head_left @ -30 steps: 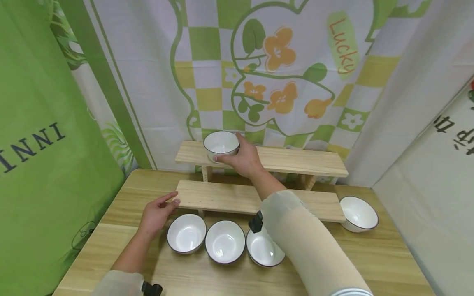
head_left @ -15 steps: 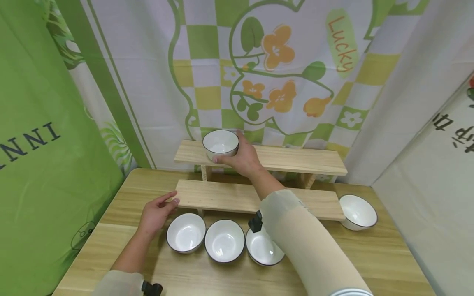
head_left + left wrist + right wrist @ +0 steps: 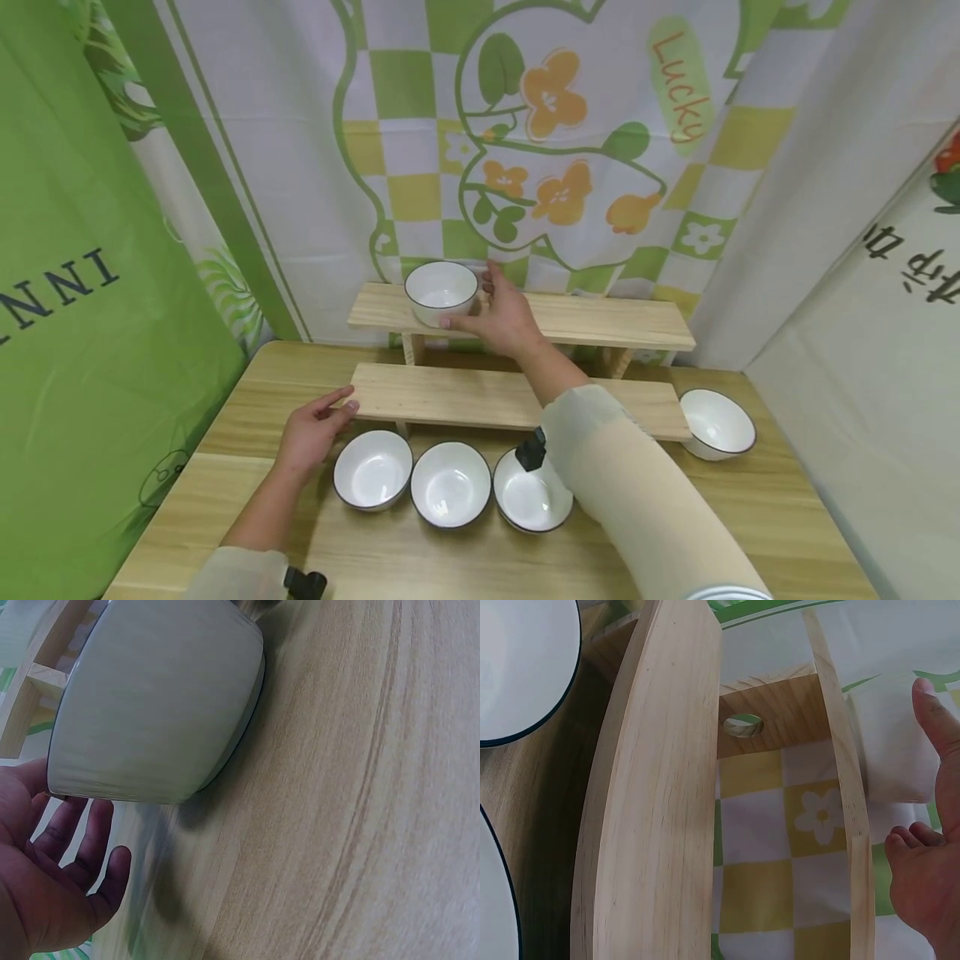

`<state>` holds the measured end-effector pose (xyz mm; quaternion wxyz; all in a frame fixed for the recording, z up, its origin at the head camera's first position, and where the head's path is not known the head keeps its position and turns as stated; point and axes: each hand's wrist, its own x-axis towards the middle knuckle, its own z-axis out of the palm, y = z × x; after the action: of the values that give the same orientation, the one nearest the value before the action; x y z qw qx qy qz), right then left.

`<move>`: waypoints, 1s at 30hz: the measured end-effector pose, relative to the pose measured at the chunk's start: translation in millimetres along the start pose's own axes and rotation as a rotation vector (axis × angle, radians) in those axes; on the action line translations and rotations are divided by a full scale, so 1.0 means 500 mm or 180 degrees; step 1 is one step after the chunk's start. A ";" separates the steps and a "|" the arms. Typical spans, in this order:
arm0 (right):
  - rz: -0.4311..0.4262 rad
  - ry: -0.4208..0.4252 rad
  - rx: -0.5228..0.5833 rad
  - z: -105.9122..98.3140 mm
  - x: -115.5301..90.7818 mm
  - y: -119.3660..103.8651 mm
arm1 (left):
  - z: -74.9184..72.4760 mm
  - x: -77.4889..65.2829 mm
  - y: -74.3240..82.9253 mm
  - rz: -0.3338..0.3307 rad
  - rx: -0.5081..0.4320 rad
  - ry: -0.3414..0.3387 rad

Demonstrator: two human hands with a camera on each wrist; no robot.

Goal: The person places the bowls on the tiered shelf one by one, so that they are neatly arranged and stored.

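A white bowl with a dark rim (image 3: 441,287) stands upright near the left end of the upper wooden shelf (image 3: 600,321). At its right side is my right hand (image 3: 504,317), thumb by the bowl's front and the other fingers spread apart from its wall. The right wrist view has this right hand (image 3: 934,847) beside the bowl's pale side (image 3: 896,742). My left hand (image 3: 309,429) is at the left end of the lower shelf (image 3: 442,396), fingertips at its edge, fingers loosely extended. In the left wrist view, the left hand (image 3: 64,877) is beside a bowl (image 3: 157,705) on the table.
Three white bowls stand in a row before the lower shelf: left (image 3: 372,471), middle (image 3: 451,485) and right (image 3: 528,500), partly behind the right sleeve. Another bowl (image 3: 717,423) is by the shelf's right end. A patterned curtain (image 3: 420,108) hangs behind the wooden table (image 3: 390,558).
The right hand's fingers have spread away from the bowl on the upper shelf, leaving a gap at its right side. The left hand stays at the lower shelf's end. The head view has shifted slightly.
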<state>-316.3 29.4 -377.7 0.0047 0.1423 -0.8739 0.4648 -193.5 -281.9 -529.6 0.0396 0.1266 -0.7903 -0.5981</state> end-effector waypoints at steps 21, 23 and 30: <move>-0.0148 -0.0005 0.0407 -0.071 -0.072 0.024 | 0.003 -0.004 0.008 0.0004 -0.0004 -0.0009; -0.0155 -0.0015 0.0420 -0.076 -0.080 0.024 | 0.001 -0.005 0.007 -0.0016 -0.0008 -0.0011; -0.0066 -0.0071 0.0417 -0.104 -0.114 0.036 | 0.002 -0.007 0.014 -0.0067 0.0095 -0.0045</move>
<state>-272.6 95.0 -370.7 -0.0096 0.1565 -0.8400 0.5194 -191.5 -278.4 -522.8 0.0259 0.1312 -0.7981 -0.5876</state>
